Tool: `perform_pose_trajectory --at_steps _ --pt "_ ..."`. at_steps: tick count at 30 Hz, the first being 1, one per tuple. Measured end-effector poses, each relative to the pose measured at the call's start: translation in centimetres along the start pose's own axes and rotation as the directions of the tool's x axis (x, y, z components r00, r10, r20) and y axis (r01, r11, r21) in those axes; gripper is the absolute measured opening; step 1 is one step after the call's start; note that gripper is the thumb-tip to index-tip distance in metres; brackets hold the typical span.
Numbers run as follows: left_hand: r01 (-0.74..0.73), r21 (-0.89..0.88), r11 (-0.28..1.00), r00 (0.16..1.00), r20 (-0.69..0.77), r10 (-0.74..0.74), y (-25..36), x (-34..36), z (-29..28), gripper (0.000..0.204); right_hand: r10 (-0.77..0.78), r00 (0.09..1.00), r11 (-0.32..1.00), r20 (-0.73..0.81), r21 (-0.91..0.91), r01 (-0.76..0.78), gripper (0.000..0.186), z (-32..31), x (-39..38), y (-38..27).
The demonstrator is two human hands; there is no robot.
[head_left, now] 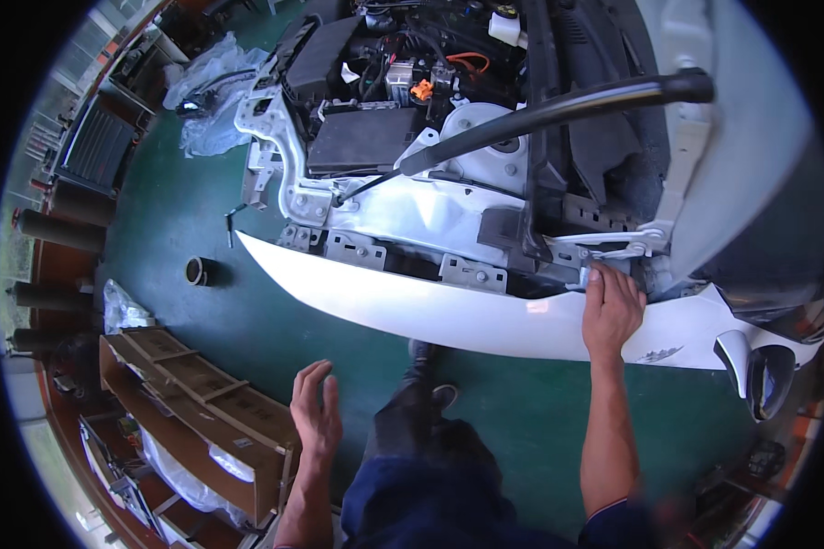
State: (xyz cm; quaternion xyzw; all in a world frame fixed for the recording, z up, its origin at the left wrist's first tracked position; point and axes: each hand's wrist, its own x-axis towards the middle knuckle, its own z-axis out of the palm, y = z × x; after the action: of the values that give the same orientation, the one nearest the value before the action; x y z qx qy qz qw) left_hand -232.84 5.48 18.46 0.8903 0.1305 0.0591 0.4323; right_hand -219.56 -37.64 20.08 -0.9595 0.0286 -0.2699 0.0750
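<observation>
A white car fender runs along the side of an opened engine bay, its front tip pointing left. My right hand is on the fender's upper edge beside the hood hinge, fingers bent over that edge. A small pale piece shows at its fingertips, too small to name. My left hand hangs in the air, nearer to me than the fender, with its fingers apart and nothing in it. Metal brackets with bolts line the fender's inner edge.
A black gas strut slants across the engine bay to the raised hood. The side mirror juts out at right. Cardboard boxes stand at left. On the green floor lie a dark ring-shaped container and plastic wrap.
</observation>
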Motion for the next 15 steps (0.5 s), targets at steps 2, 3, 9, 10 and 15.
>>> perform_pose_trajectory --at_steps 2,3,9,10,15 --pt "0.012 0.009 1.000 1.000 0.006 -0.012 -0.8 0.2 0.4 0.025 0.016 1.000 1.000 0.005 0.008 -0.016 0.024 0.1 0.0 -0.1" --pt "-0.001 0.012 1.000 1.000 0.011 0.001 -0.9 0.6 0.7 0.026 0.001 1.000 1.000 -0.006 0.000 -0.001 0.024 0.1 0.1 -0.2" --pt "-0.386 0.098 0.917 0.922 0.014 0.386 0.0 7.6 3.0 0.025 0.001 1.000 1.000 0.002 -0.005 -0.001 0.028 0.3 0.2 -0.5" --pt "-0.434 0.097 0.896 0.900 0.004 0.436 0.3 9.2 3.5 0.027 0.015 1.000 1.000 0.006 0.003 -0.015 0.030 0.3 0.2 -0.5" --pt "-0.601 0.060 0.797 0.799 0.085 0.596 2.1 15.8 5.6 0.025 0.059 0.997 0.998 0.057 -0.017 -0.058 0.032 0.3 -0.8 0.3"
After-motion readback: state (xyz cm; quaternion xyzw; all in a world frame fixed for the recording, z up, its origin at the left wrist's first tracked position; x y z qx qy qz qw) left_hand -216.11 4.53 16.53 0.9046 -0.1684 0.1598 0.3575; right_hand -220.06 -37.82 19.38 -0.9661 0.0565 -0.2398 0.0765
